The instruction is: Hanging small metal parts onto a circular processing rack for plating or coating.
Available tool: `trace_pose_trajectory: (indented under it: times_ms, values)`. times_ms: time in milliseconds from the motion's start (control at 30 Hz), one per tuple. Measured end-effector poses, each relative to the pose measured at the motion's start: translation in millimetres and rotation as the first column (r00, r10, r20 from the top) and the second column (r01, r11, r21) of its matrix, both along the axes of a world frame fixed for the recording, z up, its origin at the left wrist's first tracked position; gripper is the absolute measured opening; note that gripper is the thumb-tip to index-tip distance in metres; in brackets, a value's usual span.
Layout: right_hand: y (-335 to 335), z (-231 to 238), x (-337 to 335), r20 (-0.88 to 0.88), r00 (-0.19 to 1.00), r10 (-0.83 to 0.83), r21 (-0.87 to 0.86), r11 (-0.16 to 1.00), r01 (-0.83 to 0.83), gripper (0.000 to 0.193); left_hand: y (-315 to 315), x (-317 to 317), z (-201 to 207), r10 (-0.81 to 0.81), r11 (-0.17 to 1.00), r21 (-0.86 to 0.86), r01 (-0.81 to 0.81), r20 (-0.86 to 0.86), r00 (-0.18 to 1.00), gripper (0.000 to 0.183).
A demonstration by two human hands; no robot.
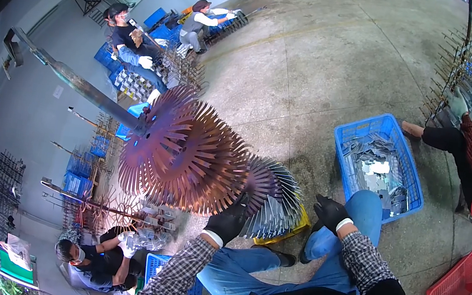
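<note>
A pole-mounted rack of round slotted discs [187,153], coppery and purple with finger-like prongs, rises in front of me to the left. Thin silver metal plates [274,216] are fanned around its lowest, nearest layers. My left hand [228,222], in a black glove, is at the near edge of the discs beside these plates. Its fingers are partly lost against the dark prongs, so their grip does not show. Over by my right knee, my black-gloved right hand [330,213] is held with fingers apart and nothing visible in it.
A blue crate [415,200] of loose metal plates stands right of my knee. Under the rack is a yellow container [297,228]. A grey pole [92,94] slants in from the left. Red baskets [451,289] lie at lower right. Other people work at racks around me.
</note>
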State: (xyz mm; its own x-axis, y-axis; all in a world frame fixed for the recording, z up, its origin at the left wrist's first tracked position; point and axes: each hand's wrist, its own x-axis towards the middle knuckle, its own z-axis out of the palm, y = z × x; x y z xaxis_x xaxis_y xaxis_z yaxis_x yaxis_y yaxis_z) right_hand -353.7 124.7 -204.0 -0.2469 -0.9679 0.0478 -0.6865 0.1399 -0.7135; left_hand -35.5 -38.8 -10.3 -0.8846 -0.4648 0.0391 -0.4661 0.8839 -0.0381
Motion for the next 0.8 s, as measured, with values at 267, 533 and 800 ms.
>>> trace_pose_trajectory:
  times_ms: [267, 533, 800]
  values:
    - [0.0, 7.6, 0.1, -0.007, 1.000, 0.003, 0.035, 0.999, -0.003, 0.049, 2.9, -3.4, 6.8, 0.045, 0.994, 0.104, -0.047, 0.017, 0.999, 0.055]
    - [-0.3, 7.8, 0.2, 0.001, 1.000, 0.000, 0.043, 0.999, 0.000, 0.049, 2.4, -2.5, 6.0, 0.048, 0.993, 0.107, -0.049, 0.014, 0.999, 0.056]
    - [1.1, 7.5, -0.2, 0.003, 1.000, -0.001, 0.083, 0.997, 0.001, 0.051, 9.5, -6.8, 9.9, 0.074, 0.992, 0.109, -0.070, -0.040, 0.996, 0.055]
